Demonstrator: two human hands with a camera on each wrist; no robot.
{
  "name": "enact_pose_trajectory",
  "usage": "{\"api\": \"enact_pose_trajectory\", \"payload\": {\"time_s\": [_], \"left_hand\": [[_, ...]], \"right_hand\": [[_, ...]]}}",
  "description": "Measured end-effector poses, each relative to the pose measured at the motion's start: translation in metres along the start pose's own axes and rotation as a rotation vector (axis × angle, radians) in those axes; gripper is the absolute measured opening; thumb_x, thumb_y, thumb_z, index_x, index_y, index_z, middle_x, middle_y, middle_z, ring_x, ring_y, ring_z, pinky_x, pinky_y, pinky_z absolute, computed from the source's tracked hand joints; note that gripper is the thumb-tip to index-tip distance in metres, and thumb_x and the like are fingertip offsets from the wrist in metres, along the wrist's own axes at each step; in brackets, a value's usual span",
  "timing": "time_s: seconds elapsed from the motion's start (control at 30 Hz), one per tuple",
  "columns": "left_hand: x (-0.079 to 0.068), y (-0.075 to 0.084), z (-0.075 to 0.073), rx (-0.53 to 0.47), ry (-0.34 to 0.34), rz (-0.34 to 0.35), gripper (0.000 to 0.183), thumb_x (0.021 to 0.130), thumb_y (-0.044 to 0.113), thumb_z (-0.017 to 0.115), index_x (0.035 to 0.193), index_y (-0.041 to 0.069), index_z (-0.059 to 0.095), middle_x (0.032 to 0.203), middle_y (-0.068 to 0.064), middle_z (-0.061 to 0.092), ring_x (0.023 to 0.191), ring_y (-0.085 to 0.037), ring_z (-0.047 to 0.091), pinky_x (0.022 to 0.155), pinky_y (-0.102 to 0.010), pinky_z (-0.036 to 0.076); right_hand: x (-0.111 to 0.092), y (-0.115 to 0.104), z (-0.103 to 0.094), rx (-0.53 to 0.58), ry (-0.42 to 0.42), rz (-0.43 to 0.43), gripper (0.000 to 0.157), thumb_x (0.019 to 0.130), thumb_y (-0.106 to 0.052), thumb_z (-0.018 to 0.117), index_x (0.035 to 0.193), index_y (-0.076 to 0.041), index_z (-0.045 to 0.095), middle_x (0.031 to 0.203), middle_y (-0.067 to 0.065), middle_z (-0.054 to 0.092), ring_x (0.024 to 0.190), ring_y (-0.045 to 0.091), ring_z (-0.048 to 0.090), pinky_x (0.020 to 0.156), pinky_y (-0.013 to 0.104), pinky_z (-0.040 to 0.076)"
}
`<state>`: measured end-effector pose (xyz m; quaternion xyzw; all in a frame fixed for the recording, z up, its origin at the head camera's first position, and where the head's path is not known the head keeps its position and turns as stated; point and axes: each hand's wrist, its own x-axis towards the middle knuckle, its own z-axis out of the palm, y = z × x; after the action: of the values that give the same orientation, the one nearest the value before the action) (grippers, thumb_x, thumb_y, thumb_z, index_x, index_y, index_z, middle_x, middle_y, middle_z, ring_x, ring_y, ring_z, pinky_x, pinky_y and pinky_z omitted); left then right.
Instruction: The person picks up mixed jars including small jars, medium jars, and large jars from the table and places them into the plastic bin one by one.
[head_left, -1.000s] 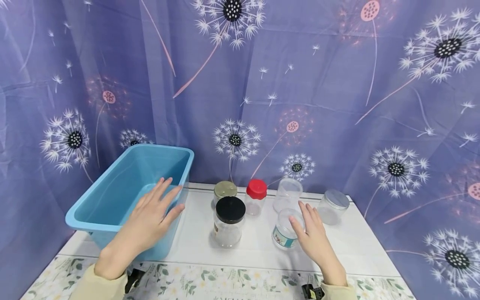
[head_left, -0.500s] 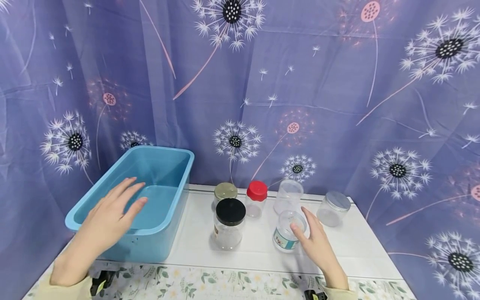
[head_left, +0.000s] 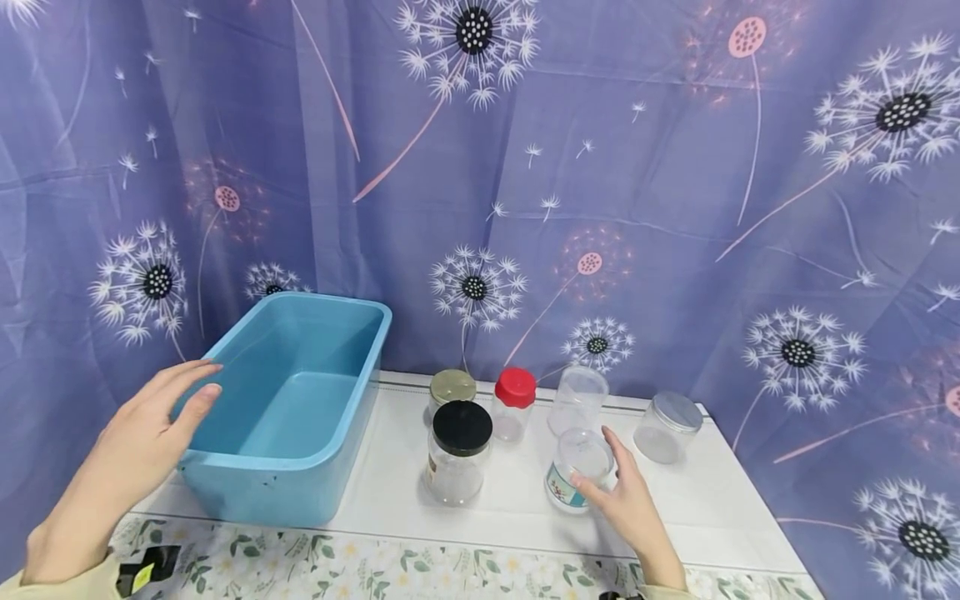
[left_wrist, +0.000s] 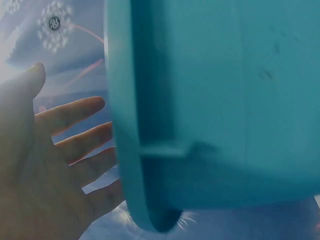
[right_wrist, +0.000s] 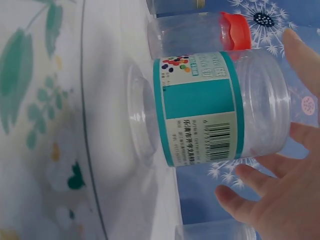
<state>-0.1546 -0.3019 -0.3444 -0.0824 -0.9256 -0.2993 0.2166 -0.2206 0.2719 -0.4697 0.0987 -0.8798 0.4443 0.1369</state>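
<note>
My left hand [head_left: 142,433], fingers straight and spread, is at the left rim of a blue plastic basin [head_left: 300,492]. In the left wrist view, its fingertips [left_wrist: 95,103] come right up to the basin's edge. My right hand [head_left: 626,504] surrounds the near side of a clear plastic jar [head_left: 564,485] with a teal and white label, standing upright without a lid. The right wrist view shows the thumb and fingers extended on either side of the jar's upper part, with a gap between thumb and jar.
Behind the labelled jar stands a clear container [head_left: 577,396]. A silver-lidded jar [head_left: 667,429] is at right. Further left are a red-lidded jar [head_left: 513,404], a black-lidded jar [head_left: 457,467] and a jar with a greenish-gold lid [head_left: 452,385]. A purple dandelion curtain [head_left: 645,183] backs the white tabletop.
My left hand has moved left, from over the basin to its left rim. My right hand has come slightly lower, thumb now overlapping the jar's label. The jars stay in place.
</note>
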Motion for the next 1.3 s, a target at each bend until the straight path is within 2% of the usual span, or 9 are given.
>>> {"api": "enact_pose_trajectory", "payload": {"time_s": [0.2,0.43,0.63,0.77,0.9,1.07,1.3], "left_hand": [[-0.002,-0.016,-0.002,0.031,0.061,-0.045,0.046,0.106,0.028,0.044,0.141,0.000,0.046,0.145,-0.029,0.036,0.126,-0.058,0.032,0.092,-0.074,0.022],[-0.006,-0.028,-0.003,0.075,0.085,-0.124,0.050,0.106,0.032,0.044,0.142,-0.003,0.043,0.143,-0.032,0.036,0.124,-0.059,0.032,0.094,-0.073,0.023],[-0.008,-0.042,-0.005,0.044,0.114,-0.143,0.046,0.106,0.028,0.043,0.138,-0.005,0.048,0.136,-0.033,0.041,0.111,-0.055,0.044,0.081,-0.066,0.034],[-0.008,-0.051,-0.005,0.048,0.124,-0.187,0.047,0.106,0.029,0.042,0.137,-0.005,0.049,0.133,-0.035,0.043,0.101,-0.051,0.049,0.072,-0.060,0.039],[-0.008,-0.060,-0.004,0.047,0.104,-0.245,0.052,0.106,0.033,0.042,0.138,-0.007,0.047,0.132,-0.038,0.041,0.104,-0.055,0.049,0.070,-0.060,0.042],[-0.009,-0.071,-0.002,0.027,0.053,-0.315,0.059,0.106,0.037,0.039,0.139,-0.011,0.042,0.130,-0.042,0.041,0.107,-0.060,0.045,0.075,-0.067,0.039],[-0.010,-0.081,-0.001,-0.131,-0.049,-0.367,0.066,0.107,0.041,0.028,0.142,-0.015,0.033,0.136,-0.045,0.034,0.122,-0.065,0.029,0.089,-0.076,0.026]], "right_hand": [[0.002,0.002,0.003,0.020,-0.012,0.025,0.097,0.079,-0.028,0.084,0.152,-0.004,0.026,0.149,0.027,0.031,0.135,0.046,0.031,0.101,0.067,0.028],[0.002,0.007,0.004,0.058,-0.015,0.046,0.100,0.077,-0.024,0.085,0.153,-0.004,0.023,0.151,0.027,0.028,0.136,0.046,0.028,0.101,0.068,0.027],[0.001,0.009,0.004,0.079,-0.009,0.065,0.099,0.078,-0.022,0.085,0.153,-0.004,0.022,0.150,0.028,0.029,0.135,0.046,0.030,0.101,0.068,0.027],[0.002,0.011,0.006,0.074,-0.024,0.076,0.098,0.080,-0.024,0.083,0.153,-0.003,0.022,0.151,0.028,0.028,0.135,0.048,0.030,0.101,0.068,0.028],[0.002,0.012,0.008,0.060,-0.037,0.094,0.097,0.081,-0.027,0.082,0.153,-0.004,0.021,0.151,0.029,0.026,0.135,0.050,0.028,0.100,0.069,0.028],[0.002,0.015,0.010,0.104,-0.019,0.089,0.103,0.081,-0.022,0.082,0.155,-0.006,0.013,0.149,0.031,0.030,0.133,0.050,0.032,0.100,0.068,0.029],[0.001,0.018,0.011,0.112,-0.029,0.108,0.103,0.082,-0.022,0.081,0.155,-0.005,0.011,0.151,0.031,0.027,0.134,0.051,0.031,0.100,0.068,0.030]]}}
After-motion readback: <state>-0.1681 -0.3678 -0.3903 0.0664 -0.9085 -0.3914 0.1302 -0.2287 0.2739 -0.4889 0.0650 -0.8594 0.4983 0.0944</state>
